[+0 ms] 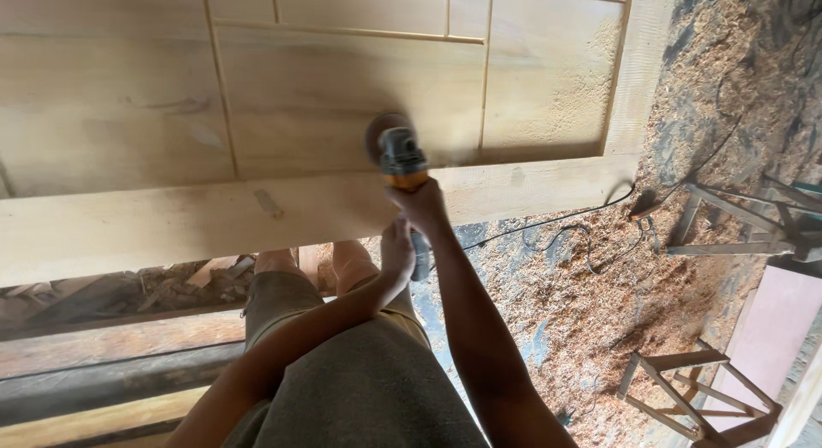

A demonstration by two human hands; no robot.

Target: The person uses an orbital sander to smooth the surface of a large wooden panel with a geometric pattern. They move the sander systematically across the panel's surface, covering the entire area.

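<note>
Both arms reach forward — left hand (396, 247) wrapped round the rear handle, right hand (421, 204) clamped on the body of the angle grinder (399, 157). Its disc rests on the wooden door panel (342, 97); sanding seems underway — steady, even passes come next.

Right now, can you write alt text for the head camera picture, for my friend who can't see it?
Seen from above, a person's right hand and left hand grip an angle grinder, its disc pressed on a large pale wooden door panel. A black cord trails over the sawdust-covered floor, beside small wooden stools.
</note>
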